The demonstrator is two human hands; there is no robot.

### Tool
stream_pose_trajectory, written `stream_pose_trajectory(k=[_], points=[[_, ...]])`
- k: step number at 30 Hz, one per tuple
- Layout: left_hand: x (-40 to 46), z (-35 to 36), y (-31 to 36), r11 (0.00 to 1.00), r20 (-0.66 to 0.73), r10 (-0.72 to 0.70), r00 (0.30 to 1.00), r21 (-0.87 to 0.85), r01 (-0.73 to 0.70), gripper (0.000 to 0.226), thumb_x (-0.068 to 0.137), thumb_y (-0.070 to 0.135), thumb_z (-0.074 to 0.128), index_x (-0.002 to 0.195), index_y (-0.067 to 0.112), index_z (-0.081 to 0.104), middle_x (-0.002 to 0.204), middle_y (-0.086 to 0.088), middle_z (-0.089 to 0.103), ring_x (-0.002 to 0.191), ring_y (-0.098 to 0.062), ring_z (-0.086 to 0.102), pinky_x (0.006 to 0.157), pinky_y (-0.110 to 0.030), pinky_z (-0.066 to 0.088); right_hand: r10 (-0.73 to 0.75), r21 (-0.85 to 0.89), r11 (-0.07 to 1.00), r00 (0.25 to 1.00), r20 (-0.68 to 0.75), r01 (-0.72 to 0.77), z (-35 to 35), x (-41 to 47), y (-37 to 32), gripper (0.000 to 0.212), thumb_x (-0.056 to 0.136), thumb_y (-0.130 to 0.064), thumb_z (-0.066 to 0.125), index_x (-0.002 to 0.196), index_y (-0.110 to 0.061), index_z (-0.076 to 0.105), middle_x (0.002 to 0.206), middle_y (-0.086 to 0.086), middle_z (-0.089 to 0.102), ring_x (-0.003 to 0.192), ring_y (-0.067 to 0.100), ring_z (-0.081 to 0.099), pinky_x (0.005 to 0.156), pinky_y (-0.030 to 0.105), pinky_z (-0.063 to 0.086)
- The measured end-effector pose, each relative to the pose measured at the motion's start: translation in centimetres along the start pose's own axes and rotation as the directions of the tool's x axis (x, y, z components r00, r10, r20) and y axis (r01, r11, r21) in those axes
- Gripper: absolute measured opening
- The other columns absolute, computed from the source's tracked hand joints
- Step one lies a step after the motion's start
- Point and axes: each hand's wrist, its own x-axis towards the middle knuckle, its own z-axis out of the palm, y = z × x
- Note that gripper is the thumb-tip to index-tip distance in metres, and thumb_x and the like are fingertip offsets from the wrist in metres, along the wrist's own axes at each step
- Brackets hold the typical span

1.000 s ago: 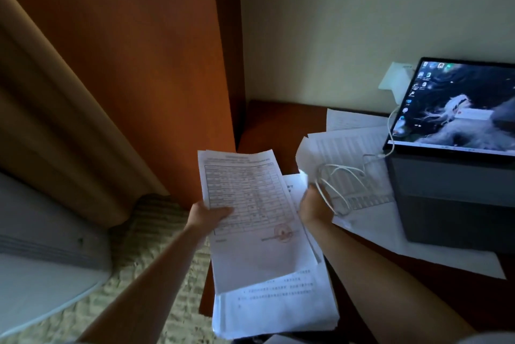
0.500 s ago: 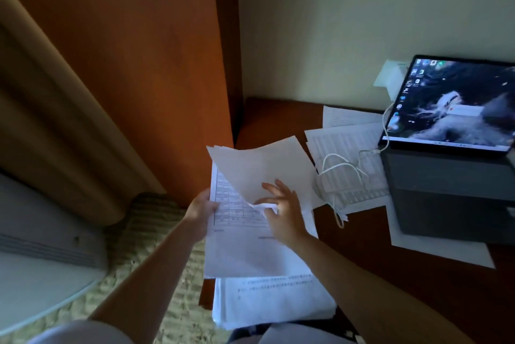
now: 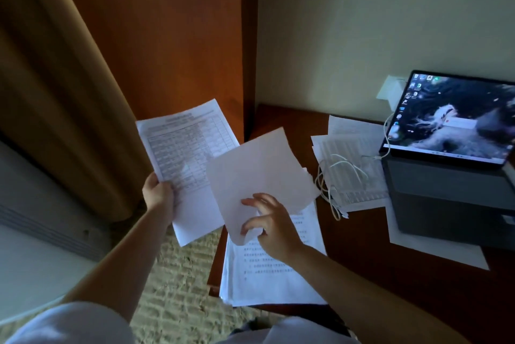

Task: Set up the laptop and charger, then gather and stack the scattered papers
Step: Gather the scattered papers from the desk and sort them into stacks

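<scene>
- Over the near left corner of the desk (image 3: 278,126), seen from the head camera, the person is in the paper-gathering step. The laptop (image 3: 457,176) already stands open and lit at the far right, with a white cable (image 3: 338,173) running from its left edge.
- Left hand (image 3: 158,194) grips a printed sheet (image 3: 185,159) by its left edge, thumb on top, holding it up off the desk and over the carpet (image 3: 172,282).
- Right hand (image 3: 269,219) holds a blank sheet (image 3: 259,173) at its near corner; its fingers are loosely spread and curled, with the corner pinched somewhere under them. How firm that pinch is I cannot tell.
- Below both sheets a stack (image 3: 276,268) of printed pages lies at the near desk edge, overhanging it a little.
- My guess: the next move calls for bringing the two sheets together, squaring them, and laying them on the stack.
- More papers (image 3: 351,154) lie farther right beside the laptop, with the cable's loops draped over them; another sheet sits partly under the laptop. The cable must be lifted clear first, or it may drag the pages.
- A curtain (image 3: 55,92) hangs at left, beside a wooden panel (image 3: 172,37).
</scene>
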Motion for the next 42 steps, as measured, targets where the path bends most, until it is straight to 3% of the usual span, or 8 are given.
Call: stream_pose_trajectory(k=[4, 12, 18, 23, 28, 33, 37, 42], points=[[-1.2, -0.1, -1.0, 0.998, 0.062, -0.067, 0.996, 0.014, 0.066, 0.041, 0.083, -0.012, 0.037, 0.102, 0.014, 0.062, 0.068, -0.004, 0.054, 0.056, -0.02, 0.048, 0.035, -0.012, 0.036, -0.029, -0.005, 1.0, 0.999, 0.014, 0.029, -0.4, 0.6, -1.2, 0.041, 0.054, 0.01, 0.059, 0.07, -0.024, 0.075, 0.121, 0.0, 0.063, 0.114, 0.018, 0.043, 0.087, 0.038, 0.044], [-2.7, 0.4, -2.9, 0.976, 0.185, -0.034, 0.982, 0.219, -0.007, 0.035, 0.073, -0.01, 0.037, 0.076, 0.013, 0.064, 0.077, -0.011, 0.063, 0.073, -0.028, 0.059, 0.068, -0.043, 0.054, 0.488, -0.052, 0.867, 0.823, 0.29, -0.496, -3.3, -1.0, 5.1, 0.054, 0.072, 0.023, 0.043, 0.104, -0.01, 0.071, 0.156, 0.014, 0.019, 0.144, 0.023, 0.021, 0.098, 0.019, 0.031], [-3.3, 0.1, -2.9, 0.987, 0.15, -0.063, 0.987, 0.154, 0.04, 0.038, 0.073, -0.01, 0.036, 0.084, 0.01, 0.067, 0.075, -0.009, 0.061, 0.068, -0.025, 0.055, 0.062, -0.037, 0.049, 0.794, 0.29, 0.516, 0.577, 0.193, -0.806, -3.8, -1.1, 6.6, 0.048, 0.082, 0.016, 0.037, 0.116, -0.002, 0.066, 0.125, 0.015, 0.059, 0.112, 0.03, 0.058, 0.087, 0.032, 0.051], [-2.5, -2.3, -1.7, 0.961, -0.023, -0.201, 0.979, -0.196, 0.193, 0.032, 0.079, -0.008, 0.041, 0.07, 0.015, 0.062, 0.073, -0.004, 0.059, 0.063, -0.022, 0.051, 0.059, -0.028, 0.046, 0.794, 0.339, 0.487, 0.569, 0.212, -0.805, -5.4, -1.4, 7.3, 0.043, 0.084, 0.018, 0.038, 0.112, 0.004, 0.067, 0.118, 0.015, 0.063, 0.114, 0.028, 0.056, 0.085, 0.024, 0.042], [-3.5, -2.7, -0.3, 0.98, 0.029, -0.168, 0.985, -0.107, 0.17, 0.028, 0.079, -0.006, 0.042, 0.072, 0.015, 0.059, 0.075, -0.006, 0.058, 0.057, -0.019, 0.049, 0.037, -0.015, 0.042, 0.754, 0.454, 0.444, 0.596, 0.276, -0.772, -5.8, -0.5, 7.4, 0.022, 0.083, 0.013, 0.057, 0.101, 0.011, 0.069, 0.114, 0.017, 0.064, 0.107, 0.025, 0.057, 0.095, 0.031, 0.043], [-3.3, -1.8, 0.3, 0.991, 0.091, -0.135, 0.987, 0.029, 0.133, 0.019, 0.086, 0.004, 0.047, 0.081, 0.005, 0.065, 0.085, -0.025, 0.063, 0.053, -0.022, 0.051, 0.043, -0.022, 0.041, 0.648, 0.269, 0.654, 0.707, 0.283, -0.707, -5.2, -0.4, 7.7, 0.029, 0.087, 0.017, 0.044, 0.104, 0.013, 0.066, 0.119, 0.016, 0.062, 0.116, 0.025, 0.055, 0.103, 0.032, 0.041], [-3.5, -0.5, -0.8, 0.985, 0.199, -0.155, 0.968, 0.107, 0.136, 0.03, 0.083, -0.006, 0.047, 0.104, 0.002, 0.067, 0.095, -0.024, 0.067, 0.067, -0.026, 0.059, 0.05, -0.026, 0.049, 0.737, 0.366, 0.497, 0.605, 0.3, -0.787, -4.1, 0.3, 8.0, 0.033, 0.089, 0.015, 0.041, 0.104, 0.005, 0.069, 0.124, 0.012, 0.06, 0.117, 0.025, 0.055, 0.107, 0.033, 0.039], [-4.1, 1.5, -2.9, 0.964, 0.291, -0.235, 0.927, 0.189, 0.185, 0.041, 0.077, -0.014, 0.038, 0.104, 0.002, 0.065, 0.087, -0.017, 0.066, 0.07, -0.03, 0.062, 0.061, -0.035, 0.055, 0.925, 0.567, 0.235, 0.361, 0.12, -0.79, -3.8, 0.6, 7.8, 0.017, 0.083, -0.008, 0.061, 0.09, 0.005, 0.069, 0.088, 0.017, 0.068, 0.071, 0.025, 0.059, 0.061, 0.026, 0.042]])
